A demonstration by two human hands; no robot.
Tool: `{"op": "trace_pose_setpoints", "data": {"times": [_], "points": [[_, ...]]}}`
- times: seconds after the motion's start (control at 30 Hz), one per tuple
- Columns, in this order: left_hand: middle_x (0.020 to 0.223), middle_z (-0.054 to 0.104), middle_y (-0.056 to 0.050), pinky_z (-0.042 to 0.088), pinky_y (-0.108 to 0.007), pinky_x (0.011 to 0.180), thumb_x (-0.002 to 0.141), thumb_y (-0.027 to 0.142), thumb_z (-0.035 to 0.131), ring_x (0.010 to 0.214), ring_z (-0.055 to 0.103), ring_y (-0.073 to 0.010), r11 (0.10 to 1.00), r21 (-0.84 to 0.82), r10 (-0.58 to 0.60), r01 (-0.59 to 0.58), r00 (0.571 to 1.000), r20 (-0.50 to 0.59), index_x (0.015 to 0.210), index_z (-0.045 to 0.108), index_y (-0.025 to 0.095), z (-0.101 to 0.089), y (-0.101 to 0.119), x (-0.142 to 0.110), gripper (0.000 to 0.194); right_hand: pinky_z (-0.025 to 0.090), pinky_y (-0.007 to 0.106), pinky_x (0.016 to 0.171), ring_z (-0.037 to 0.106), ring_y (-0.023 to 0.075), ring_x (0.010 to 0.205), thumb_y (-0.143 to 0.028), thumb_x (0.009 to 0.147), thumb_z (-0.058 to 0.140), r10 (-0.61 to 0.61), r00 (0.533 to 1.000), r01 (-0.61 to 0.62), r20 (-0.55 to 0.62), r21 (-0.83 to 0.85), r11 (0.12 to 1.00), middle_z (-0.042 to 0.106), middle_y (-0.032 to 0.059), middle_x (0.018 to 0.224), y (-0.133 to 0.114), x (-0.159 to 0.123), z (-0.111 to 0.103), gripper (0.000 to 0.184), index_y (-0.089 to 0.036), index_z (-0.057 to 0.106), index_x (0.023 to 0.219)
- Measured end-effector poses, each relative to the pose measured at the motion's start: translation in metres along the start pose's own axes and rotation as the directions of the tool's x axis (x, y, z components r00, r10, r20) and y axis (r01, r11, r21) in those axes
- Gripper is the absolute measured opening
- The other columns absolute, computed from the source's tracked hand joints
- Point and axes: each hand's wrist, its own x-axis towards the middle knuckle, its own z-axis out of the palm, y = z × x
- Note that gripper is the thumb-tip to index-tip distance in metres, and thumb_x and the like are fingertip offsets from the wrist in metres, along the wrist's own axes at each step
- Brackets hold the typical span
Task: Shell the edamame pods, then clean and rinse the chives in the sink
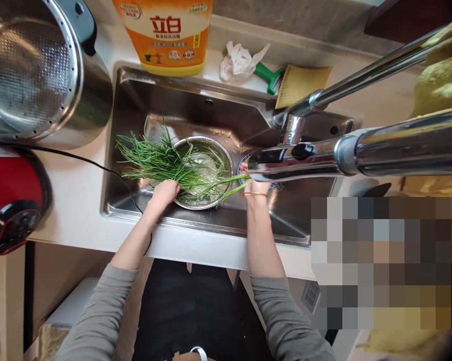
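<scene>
A bunch of long green chives (pixel 154 158) lies across a round metal bowl (pixel 231 165) of water in the sink. My left hand (pixel 165 194) is closed around the bunch at the bowl's near left rim. To the right, my right hand (pixel 256 186) reaches under the faucet spout, which hides most of its fingers. A few chive stalks (pixel 231 179) stretch from the bowl to that hand. A blue-rimmed dish (pixel 242 160) shows in part behind the right hand. Several loose stalks float in the bowl's water.
The chrome faucet (pixel 304 158) juts in from the right over the steel sink (pixel 286 218). An orange detergent jug (pixel 165 40), crumpled tissue (pixel 241 61), green-handled peeler (pixel 269 77) and yellow sponge cloth (pixel 303 85) line the back. A steel pot (pixel 94 100) and red appliance (pixel 11 195) stand left.
</scene>
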Motion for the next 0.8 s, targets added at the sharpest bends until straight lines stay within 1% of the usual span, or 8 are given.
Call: {"op": "trace_pose_setpoints", "data": {"times": [0.13,0.23,0.33,0.4,0.47,0.57,0.63,0.8], "points": [[0.094,0.075,-0.015,0.048,-0.029,0.077,0.087,0.022,0.048,0.088,0.069,-0.0248,0.999,-0.036,0.01,-0.009,1.0,0.019,0.091,0.074,0.018,-0.008,-0.017,-0.003,0.027,0.034,0.016,0.036,0.035,0.0055,0.035,-0.041,0.081,0.062,-0.094,0.978,0.107,-0.185,0.061,0.992,0.031,-0.0112,0.043,-0.023,-0.011,-0.028,0.035,-0.022,0.04,0.06],[0.089,0.075,-0.011,0.046,-0.027,0.073,0.088,0.024,0.046,0.081,0.068,-0.0222,0.984,-0.152,0.083,-0.093,0.994,-0.071,0.093,0.074,0.019,-0.017,-0.018,-0.008,0.029,0.024,0.015,0.03,0.025,0.0038,0.032,-0.043,0.084,0.061,-0.053,0.987,0.063,-0.153,0.055,0.997,0.024,-0.0114,0.042,-0.029,-0.027,-0.034,0.045,-0.022,0.032,0.056],[0.083,0.074,-0.007,0.043,-0.026,0.069,0.089,0.03,0.044,0.074,0.064,-0.0189,0.92,-0.29,0.216,-0.262,0.959,-0.183,0.09,0.073,0.018,-0.029,-0.005,-0.019,0.031,0.023,0.015,0.031,0.029,0.0038,0.035,-0.043,0.078,0.069,0.052,0.999,-0.052,0.0,-0.093,0.994,0.039,-0.0089,0.046,-0.018,-0.046,-0.022,0.036,-0.021,0.046,0.061],[0.076,0.071,-0.004,0.04,-0.025,0.065,0.087,0.032,0.044,0.068,0.059,-0.0164,0.862,-0.346,0.321,-0.372,0.926,-0.197,0.082,0.07,0.017,-0.035,0.007,-0.027,0.031,0.033,0.017,0.036,0.04,0.0057,0.043,-0.039,0.071,0.075,0.08,0.988,-0.04,0.135,-0.273,0.961,0.056,-0.0043,0.057,-0.005,-0.057,-0.007,0.024,-0.02,0.061,0.072],[0.068,0.065,-0.002,0.038,-0.024,0.062,0.085,0.032,0.044,0.063,0.054,-0.014,0.801,-0.387,0.416,-0.458,0.889,-0.192,0.071,0.065,0.016,-0.04,0.017,-0.034,0.03,0.049,0.023,0.055,0.058,0.0118,0.062,-0.038,0.069,0.077,0.061,0.944,0.078,0.323,-0.401,0.913,0.069,0.001,0.076,0.008,-0.065,0.01,0.026,-0.021,0.071,0.087],[0.059,0.054,0.0,0.036,-0.025,0.06,0.083,0.033,0.044,0.059,0.046,-0.0119,0.707,-0.468,0.47,-0.53,0.847,-0.248,0.059,0.054,0.017,-0.044,0.026,-0.037,0.03,0.052,0.031,0.079,0.065,0.0183,0.086,-0.042,0.072,0.074,0.062,0.834,0.222,0.548,-0.435,0.873,0.073,0.0029,0.088,0.023,-0.069,0.032,0.027,-0.021,0.075,0.089],[0.058,0.05,0.001,0.037,-0.025,0.06,0.085,0.036,0.044,0.059,0.045,-0.0118,0.645,-0.561,0.422,-0.518,0.854,-0.304,0.058,0.049,0.017,-0.043,0.027,-0.032,0.033,0.052,0.03,0.074,0.065,0.0168,0.076,-0.045,0.074,0.071,0.089,0.81,0.224,0.58,-0.445,0.867,0.072,0.0024,0.078,0.028,-0.067,0.04,0.026,-0.02,0.074,0.079],[0.065,0.052,0.001,0.042,-0.023,0.063,0.092,0.049,0.041,0.062,0.05,-0.0115,0.403,-0.79,0.019,-0.463,0.867,-0.498,0.079,0.053,0.019,-0.032,0.026,-0.009,0.035,0.038,0.022,0.044,0.049,0.008,0.046,-0.053,0.072,0.072,0.153,0.902,0.017,0.403,-0.386,0.922,0.071,0.003,0.068,0.026,-0.059,0.044,0.038,-0.017,0.072,0.085]]}}
